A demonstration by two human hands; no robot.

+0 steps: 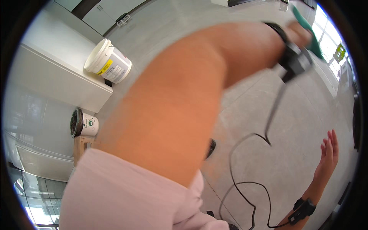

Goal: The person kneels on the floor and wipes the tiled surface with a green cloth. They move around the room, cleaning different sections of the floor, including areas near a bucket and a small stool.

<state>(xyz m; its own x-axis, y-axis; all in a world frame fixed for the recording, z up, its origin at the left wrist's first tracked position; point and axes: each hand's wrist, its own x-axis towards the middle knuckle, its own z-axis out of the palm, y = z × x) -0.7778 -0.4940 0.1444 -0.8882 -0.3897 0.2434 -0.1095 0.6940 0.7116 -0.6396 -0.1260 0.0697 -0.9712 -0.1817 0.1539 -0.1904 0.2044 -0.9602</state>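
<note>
My left arm reaches across the view from the lower left, in a short pale pink sleeve (126,195). At its far end, at the upper right, my left hand (299,34) is closed on a thin, curved teal-green thing (308,32). Motion blurs it, and its kind does not show. A black strap with a small device (295,61) sits on the left wrist. My right hand (329,151) is raised at the right edge, fingers stretched out, holding nothing. The right forearm wears a similar black device (303,211). A black cable (231,161) hangs in loops between the two.
A white bucket (119,69) with a yellow label lies tilted in view by a low white ledge (57,65). Below it are a small lined bin (90,124) and a wooden stool (79,147). Grey tiles (253,103) cover the floor. A bright window (326,30) is at the upper right.
</note>
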